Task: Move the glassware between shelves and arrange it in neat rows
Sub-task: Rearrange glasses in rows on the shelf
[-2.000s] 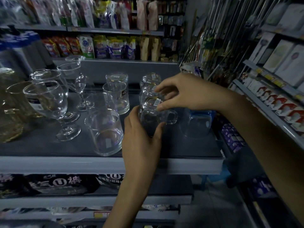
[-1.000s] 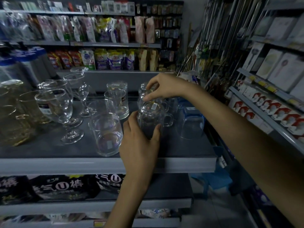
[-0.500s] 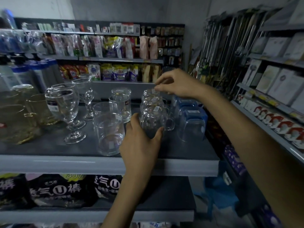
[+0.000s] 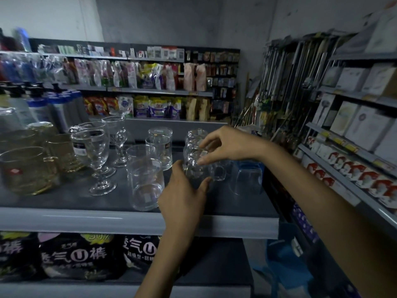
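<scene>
A row of clear handled mugs stands on the grey shelf (image 4: 86, 201). My left hand (image 4: 184, 198) holds the front mug (image 4: 197, 166) from its near side, fingers curled round its base. My right hand (image 4: 227, 145) hovers over the same row, its fingertips touching the front mug's top near a white label. Behind it stand two more mugs (image 4: 194, 136). To the left sit clear tumblers (image 4: 146, 186), stemmed glasses (image 4: 94, 151) and amber mugs (image 4: 25, 171).
Blue-tinted upturned glasses (image 4: 247, 177) stand right of the mug row at the shelf's end. Dark packets (image 4: 75, 254) fill the shelf below. A rack of boxed goods (image 4: 354, 125) lines the right side, across a narrow aisle. Stocked shelves stand behind.
My right hand came back from the rear mug to the top of the front mug. My left hand stayed on the front mug. The view has tilted upward.
</scene>
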Tool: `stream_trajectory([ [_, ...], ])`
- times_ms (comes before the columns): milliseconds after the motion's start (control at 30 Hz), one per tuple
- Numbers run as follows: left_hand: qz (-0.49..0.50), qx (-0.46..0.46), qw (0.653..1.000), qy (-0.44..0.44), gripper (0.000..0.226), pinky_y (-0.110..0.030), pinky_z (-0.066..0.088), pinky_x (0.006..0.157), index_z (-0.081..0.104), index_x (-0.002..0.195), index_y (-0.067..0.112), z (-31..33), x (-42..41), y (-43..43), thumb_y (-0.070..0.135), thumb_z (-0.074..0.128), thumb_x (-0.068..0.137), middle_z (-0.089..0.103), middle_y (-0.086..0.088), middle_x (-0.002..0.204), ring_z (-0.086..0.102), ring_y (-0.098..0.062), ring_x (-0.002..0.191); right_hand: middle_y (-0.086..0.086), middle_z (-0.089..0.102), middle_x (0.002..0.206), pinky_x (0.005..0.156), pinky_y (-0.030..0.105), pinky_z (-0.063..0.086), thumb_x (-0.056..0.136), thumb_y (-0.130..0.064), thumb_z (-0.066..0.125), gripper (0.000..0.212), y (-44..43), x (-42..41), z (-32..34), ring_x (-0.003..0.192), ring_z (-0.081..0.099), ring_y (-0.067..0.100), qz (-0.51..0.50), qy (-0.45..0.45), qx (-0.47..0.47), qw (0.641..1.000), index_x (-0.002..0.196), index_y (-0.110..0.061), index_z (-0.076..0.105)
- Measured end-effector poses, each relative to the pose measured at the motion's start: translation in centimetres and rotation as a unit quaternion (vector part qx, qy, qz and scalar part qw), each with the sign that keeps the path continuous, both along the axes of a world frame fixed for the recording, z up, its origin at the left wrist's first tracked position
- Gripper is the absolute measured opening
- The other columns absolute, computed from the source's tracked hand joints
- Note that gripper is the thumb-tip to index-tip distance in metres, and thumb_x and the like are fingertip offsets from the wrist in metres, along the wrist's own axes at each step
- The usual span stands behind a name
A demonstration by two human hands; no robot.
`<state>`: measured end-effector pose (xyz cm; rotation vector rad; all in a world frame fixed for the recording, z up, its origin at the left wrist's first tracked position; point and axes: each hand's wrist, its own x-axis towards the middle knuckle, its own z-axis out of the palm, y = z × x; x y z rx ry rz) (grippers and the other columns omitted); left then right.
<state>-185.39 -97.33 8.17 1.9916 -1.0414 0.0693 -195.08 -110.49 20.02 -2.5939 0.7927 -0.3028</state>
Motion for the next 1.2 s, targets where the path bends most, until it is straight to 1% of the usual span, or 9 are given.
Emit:
stream_trajectory([
  [267,-0.011,0.016,1.000,0.012,0.076,-0.034,0.037,0.077,0.032,0.149,0.023,0.5,-0.3,0.4,0.058,0.066,0.091,0.064,-0.002,0.139,0.065,-0.029,0.118,-0.005,0.071,0.123,0.102,0.037,0.056,0.073,-0.049,0.089,0.063,0.1,-0.2,-0.6,0.110,0.067,0.008,-0.005,-0.009,-0.005,1.000,0.128,-0.024,0.069],
  [433,-0.021,0.030,0.999,0.009,0.078,-0.038,0.048,0.085,0.027,0.152,0.018,1.1,-0.4,1.0,0.054,0.065,0.094,0.058,-0.006,0.144,0.063,-0.030,0.121,-0.006,0.072,0.118,0.098,0.036,0.057,0.077,-0.056,0.082,0.058,1.1,-0.1,-0.1,0.106,0.067,0.007,-0.008,-0.029,-0.028,0.999,0.124,-0.025,0.071],
  [567,-0.033,0.045,0.995,-0.077,0.072,-0.040,0.050,0.078,0.022,0.154,0.017,2.1,-1.2,2.8,0.044,0.060,0.099,0.051,-0.007,0.144,0.064,-0.029,0.113,-0.006,0.074,0.112,0.094,0.031,0.058,0.086,-0.041,0.081,0.042,2.2,1.1,1.1,0.100,0.068,0.004,0.004,-0.091,-0.073,0.993,0.122,-0.021,0.072],
  [700,-0.012,-0.010,0.978,-0.208,0.064,-0.036,0.050,0.066,0.050,0.142,0.022,3.1,-1.1,6.2,0.035,0.077,0.085,0.065,-0.002,0.126,0.068,-0.026,0.098,-0.005,0.074,0.109,0.088,0.020,0.055,0.091,-0.025,0.078,0.029,3.5,3.8,1.9,0.098,0.068,0.003,0.046,-0.116,-0.098,0.987,0.119,-0.018,0.074],
  [800,0.078,-0.048,0.953,-0.288,0.060,-0.043,0.048,0.081,0.060,0.136,0.019,3.0,1.2,8.0,0.038,0.079,0.082,0.067,-0.008,0.123,0.065,-0.033,0.105,-0.003,0.073,0.109,0.088,0.022,0.055,0.092,-0.021,0.077,0.029,4.6,6.2,1.3,0.097,0.067,0.005,0.080,-0.084,-0.110,0.987,0.121,-0.019,0.073],
  [900,0.124,0.013,0.954,-0.273,0.063,-0.047,0.045,0.089,0.057,0.138,0.020,2.7,3.9,8.8,0.049,0.074,0.084,0.057,-0.013,0.136,0.054,-0.037,0.120,-0.004,0.071,0.111,0.089,0.027,0.055,0.088,-0.021,0.081,0.042,4.8,8.6,0.2,0.098,0.066,0.007,0.096,-0.027,-0.122,0.987,0.128,-0.025,0.069],
  [1033,0.080,0.048,0.973,-0.211,0.052,-0.044,0.052,0.088,0.057,0.132,0.026,2.1,5.2,9.0,0.050,0.072,0.088,0.043,-0.013,0.149,0.051,-0.035,0.126,-0.002,0.072,0.114,0.089,0.033,0.060,0.088,-0.011,0.078,0.044,4.4,10.7,-1.2,0.098,0.067,0.010,0.101,0.025,-0.140,0.985,0.128,-0.028,0.069],
  [1100,0.063,0.044,0.986,-0.150,0.040,-0.041,0.055,0.082,0.052,0.126,0.030,2.0,5.3,9.0,0.046,0.069,0.093,0.037,-0.011,0.153,0.056,-0.033,0.123,-0.001,0.071,0.116,0.085,0.029,0.059,0.091,-0.008,0.073,0.038,4.5,11.1,-1.7,0.098,0.066,0.009,0.107,0.040,-0.139,0.984,0.125,-0.026,0.070],
  [1200,0.049,0.031,0.994,-0.089,0.026,-0.043,0.054,0.079,0.049,0.113,0.029,2.3,5.7,9.2,0.041,0.066,0.097,0.050,-0.005,0.139,0.065,-0.032,0.101,-0.003,0.070,0.115,0.073,0.014,0.047,0.094,-0.006,0.069,0.029,4.7,11.2,-2.0,0.094,0.063,0.006,0.109,0.039,-0.136,0.984,0.119,-0.020,0.071],
])
